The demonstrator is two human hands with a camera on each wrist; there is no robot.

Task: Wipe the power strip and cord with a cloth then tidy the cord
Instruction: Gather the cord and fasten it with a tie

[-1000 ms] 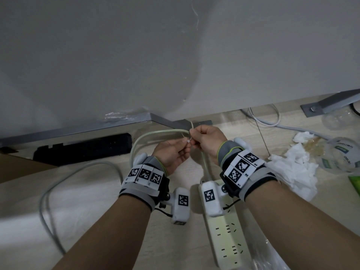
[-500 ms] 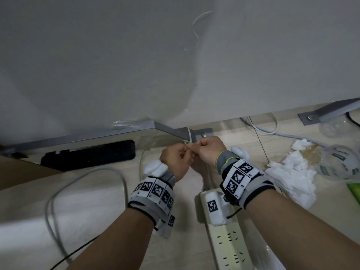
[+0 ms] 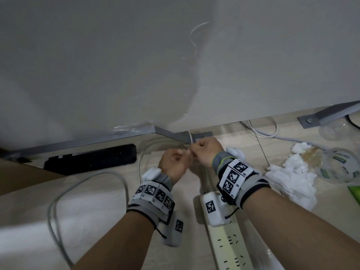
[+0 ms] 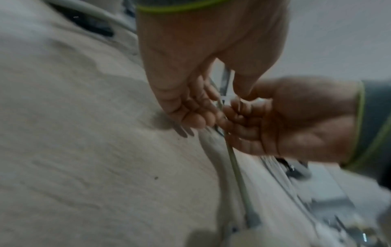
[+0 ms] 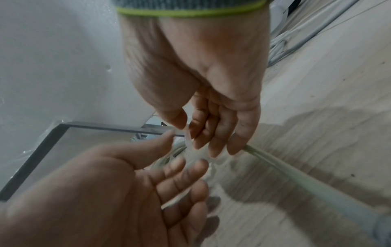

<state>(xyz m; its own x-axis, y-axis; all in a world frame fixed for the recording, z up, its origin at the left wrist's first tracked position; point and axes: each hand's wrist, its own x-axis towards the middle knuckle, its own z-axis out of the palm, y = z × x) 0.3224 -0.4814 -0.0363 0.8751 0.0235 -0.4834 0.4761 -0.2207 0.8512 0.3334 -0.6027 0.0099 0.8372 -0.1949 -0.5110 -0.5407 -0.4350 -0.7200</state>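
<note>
The cream power strip [image 3: 229,248] lies on the floor under my right wrist. Its pale cord [image 3: 140,162] loops up to the grey metal bracket [image 3: 171,134], where a thin white zip tie [image 3: 189,139] wraps the bracket. My right hand [image 3: 194,151] pinches the tie's tail [image 5: 188,138] between thumb and fingers. My left hand [image 3: 184,153] sits just below and left of it. Its thumb and fingers are spread loosely beside the tie head [image 4: 227,98], with nothing plainly pinched. The crumpled white cloth [image 3: 292,178] lies on the floor to the right.
A black power strip [image 3: 91,158] lies along the wall at left, and a grey cable [image 3: 58,201] curves across the floor near it. A tape roll [image 3: 344,166] and more cables sit at right. A second metal bracket [image 3: 327,114] juts from the wall.
Both hands have moved forward to the bracket with the tie. The left hand has since dropped slightly and loosened its fingers, while the right keeps its pinch.
</note>
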